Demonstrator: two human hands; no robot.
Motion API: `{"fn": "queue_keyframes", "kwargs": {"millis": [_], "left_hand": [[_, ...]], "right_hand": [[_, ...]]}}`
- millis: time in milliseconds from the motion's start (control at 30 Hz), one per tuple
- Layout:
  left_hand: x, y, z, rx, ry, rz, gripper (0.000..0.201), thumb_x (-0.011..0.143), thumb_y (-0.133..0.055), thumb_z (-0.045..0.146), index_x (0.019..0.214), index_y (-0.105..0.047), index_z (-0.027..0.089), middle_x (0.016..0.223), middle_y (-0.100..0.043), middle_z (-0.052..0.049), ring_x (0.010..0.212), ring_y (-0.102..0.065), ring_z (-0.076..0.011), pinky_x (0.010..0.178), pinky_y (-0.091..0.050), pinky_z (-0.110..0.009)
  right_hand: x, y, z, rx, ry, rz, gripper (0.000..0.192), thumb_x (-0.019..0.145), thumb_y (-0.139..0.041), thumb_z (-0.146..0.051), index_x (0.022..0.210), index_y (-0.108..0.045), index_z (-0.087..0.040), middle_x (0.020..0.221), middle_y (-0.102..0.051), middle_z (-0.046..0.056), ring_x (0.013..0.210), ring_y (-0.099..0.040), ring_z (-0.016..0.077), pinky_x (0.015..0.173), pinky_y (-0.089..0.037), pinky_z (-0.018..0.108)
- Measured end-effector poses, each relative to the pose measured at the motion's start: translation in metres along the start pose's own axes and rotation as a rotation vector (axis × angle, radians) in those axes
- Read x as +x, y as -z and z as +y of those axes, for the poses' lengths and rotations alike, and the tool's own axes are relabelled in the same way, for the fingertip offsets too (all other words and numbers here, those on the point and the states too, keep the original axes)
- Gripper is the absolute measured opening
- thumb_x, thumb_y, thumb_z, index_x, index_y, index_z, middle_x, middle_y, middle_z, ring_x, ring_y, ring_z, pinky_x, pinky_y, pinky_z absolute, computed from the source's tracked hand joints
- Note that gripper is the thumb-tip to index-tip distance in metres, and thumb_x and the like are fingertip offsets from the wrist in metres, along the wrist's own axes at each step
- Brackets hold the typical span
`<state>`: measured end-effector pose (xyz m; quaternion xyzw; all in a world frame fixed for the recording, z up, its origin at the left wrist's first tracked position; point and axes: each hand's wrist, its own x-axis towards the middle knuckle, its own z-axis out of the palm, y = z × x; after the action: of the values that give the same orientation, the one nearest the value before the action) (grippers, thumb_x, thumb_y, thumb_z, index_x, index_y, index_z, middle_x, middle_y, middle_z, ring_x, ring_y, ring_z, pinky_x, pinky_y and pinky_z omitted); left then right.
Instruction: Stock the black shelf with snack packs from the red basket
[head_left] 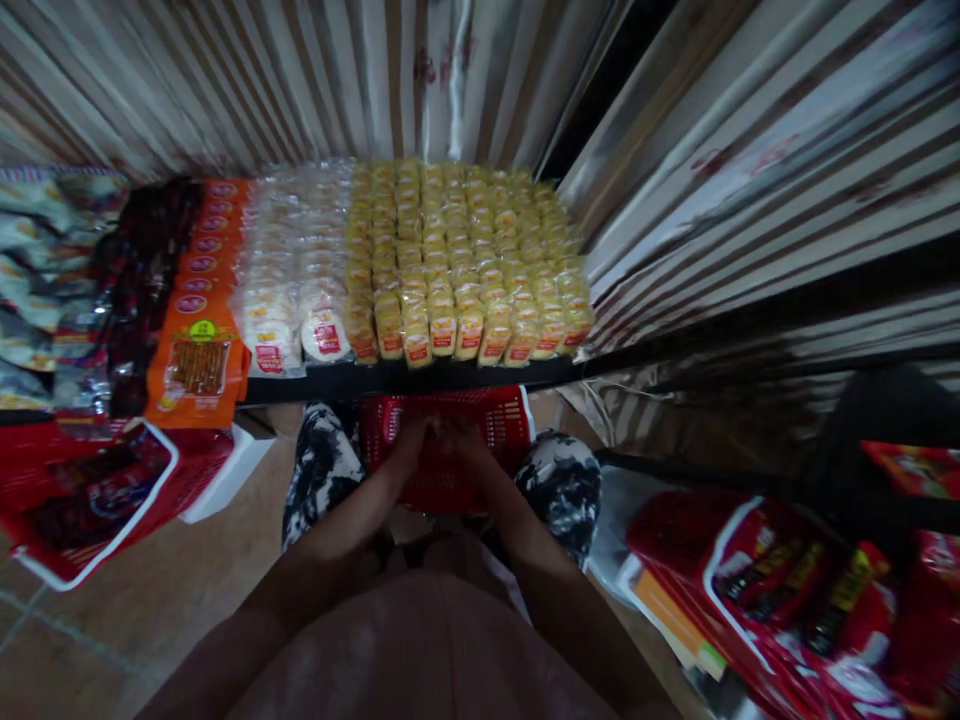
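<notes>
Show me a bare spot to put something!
Bare floor lies between the left red basket and the patterned trouser leg. It's crowded on the shelf, packed with snacks, and at the middle basket, where both hands are.

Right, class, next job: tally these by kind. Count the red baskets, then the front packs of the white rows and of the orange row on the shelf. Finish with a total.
Red baskets: 3 (left basket, middle basket, right basket)
Front white packs: 2
Front orange pack: 1
Total: 6
</notes>
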<state>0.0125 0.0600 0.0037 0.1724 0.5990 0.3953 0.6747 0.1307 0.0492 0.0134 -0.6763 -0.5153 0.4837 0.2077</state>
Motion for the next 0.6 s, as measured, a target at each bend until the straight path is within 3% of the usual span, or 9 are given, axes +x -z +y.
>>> {"fn": "queue_keyframes", "kwargs": {"millis": [167, 267, 400, 600], "left_hand": [[-0.03, 0.005, 0.03, -0.124, -0.012, 0.001, 0.016, 0.063, -0.051, 0.017, 0.076, -0.061, 0.016, 0.07, -0.064, 0.0, 0.063, -0.059, -0.0122, 0.065, -0.047, -0.025], [-0.046, 0.008, 0.044, -0.147, -0.021, -0.027, 0.026, 0.061, -0.051, 0.015, 0.084, -0.063, 0.016, 0.071, -0.065, -0.001, 0.061, -0.059, -0.012, 0.063, -0.047, -0.025], [-0.067, 0.011, 0.061, -0.203, -0.034, -0.142, 0.038, 0.055, -0.053, 0.009, 0.09, -0.066, 0.014, 0.076, -0.067, -0.002, 0.066, -0.06, -0.0121, 0.065, -0.046, -0.023], [-0.092, 0.015, 0.078, -0.138, -0.127, -0.203, 0.025, 0.063, -0.065, 0.018, 0.087, -0.067, 0.011, 0.083, -0.068, -0.006, 0.072, -0.062, -0.013, 0.066, -0.048, -0.022]], "right_hand": [[-0.02, 0.007, -0.023, 0.413, -0.155, -0.159, 0.049, 0.075, -0.056, -0.05, 0.113, -0.06, -0.019, 0.102, -0.069, 0.008, 0.086, -0.066, 0.0207, 0.066, -0.052, 0.03], [-0.029, 0.009, -0.03, 0.549, -0.12, -0.131, 0.053, 0.067, -0.066, -0.048, 0.11, -0.062, -0.017, 0.103, -0.068, 0.009, 0.09, -0.064, 0.022, 0.075, -0.051, 0.033], [-0.043, 0.013, -0.038, 0.559, 0.031, -0.035, 0.049, 0.062, -0.069, -0.043, 0.103, -0.064, -0.017, 0.102, -0.069, 0.006, 0.093, -0.062, 0.0212, 0.086, -0.047, 0.036], [-0.062, 0.02, -0.054, 0.395, 0.214, 0.123, 0.042, 0.067, -0.066, -0.04, 0.105, -0.064, -0.021, 0.105, -0.068, 0.003, 0.099, -0.06, 0.0198, 0.093, -0.045, 0.035]]}}
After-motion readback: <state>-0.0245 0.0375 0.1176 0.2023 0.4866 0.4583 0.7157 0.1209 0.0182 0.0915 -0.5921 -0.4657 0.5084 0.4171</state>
